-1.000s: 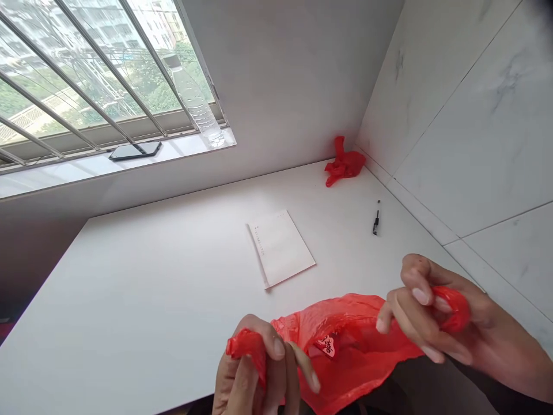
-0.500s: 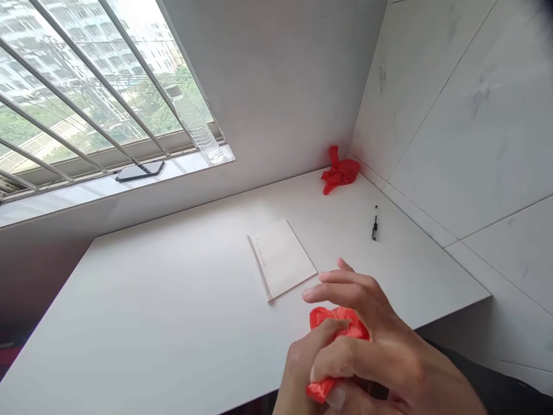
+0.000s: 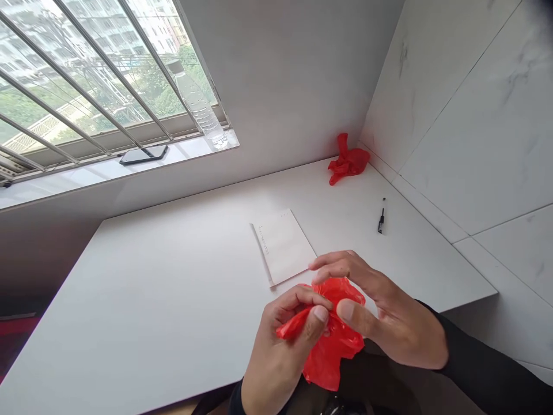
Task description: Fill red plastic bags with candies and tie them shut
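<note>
One crumpled, thin red plastic bag (image 3: 326, 364), just nearside of the white booklet (image 3: 285, 248), long axis and loose end pointing away from it. Left hand (image 3: 279, 360): pinching bag. Right hand (image 3: 382, 314): grip cannot be told.

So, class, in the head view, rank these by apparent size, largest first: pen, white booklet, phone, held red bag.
Largest: white booklet and held red bag, left unranked because the bag is nearer the camera and partly hidden.
Next: phone.
Smallest: pen.
</note>
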Demonstrator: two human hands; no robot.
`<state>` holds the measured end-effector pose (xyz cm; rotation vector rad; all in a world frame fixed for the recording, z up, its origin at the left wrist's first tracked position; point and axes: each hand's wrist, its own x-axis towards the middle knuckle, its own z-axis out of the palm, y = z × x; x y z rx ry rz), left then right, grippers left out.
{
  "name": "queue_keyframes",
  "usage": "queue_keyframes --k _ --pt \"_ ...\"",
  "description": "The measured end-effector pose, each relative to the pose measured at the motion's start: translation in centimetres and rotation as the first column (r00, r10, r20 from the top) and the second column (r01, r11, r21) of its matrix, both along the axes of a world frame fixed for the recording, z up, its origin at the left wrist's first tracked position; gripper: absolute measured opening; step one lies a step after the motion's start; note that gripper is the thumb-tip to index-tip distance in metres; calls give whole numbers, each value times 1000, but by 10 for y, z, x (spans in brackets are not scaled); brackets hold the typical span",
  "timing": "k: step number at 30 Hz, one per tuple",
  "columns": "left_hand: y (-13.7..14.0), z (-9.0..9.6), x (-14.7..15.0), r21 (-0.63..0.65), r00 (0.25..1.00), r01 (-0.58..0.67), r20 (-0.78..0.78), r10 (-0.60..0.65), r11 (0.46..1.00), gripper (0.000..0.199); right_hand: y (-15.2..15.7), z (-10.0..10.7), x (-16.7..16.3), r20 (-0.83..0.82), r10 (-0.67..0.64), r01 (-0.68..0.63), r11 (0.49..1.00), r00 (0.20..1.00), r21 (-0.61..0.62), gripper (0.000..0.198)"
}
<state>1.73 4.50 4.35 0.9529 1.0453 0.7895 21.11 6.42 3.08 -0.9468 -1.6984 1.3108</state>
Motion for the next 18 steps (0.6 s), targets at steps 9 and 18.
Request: queue_keyframes --k 9,18 --pt "-12 -31 -7 750 798 149 -476 370 644 44 24 -33 -9 50 196 -169 928 979 -332 33" --pt "-19 -47 -14 676 596 387 -702 389 628 70 17 -33 -11 55 99 -90 984 994 -151 8"
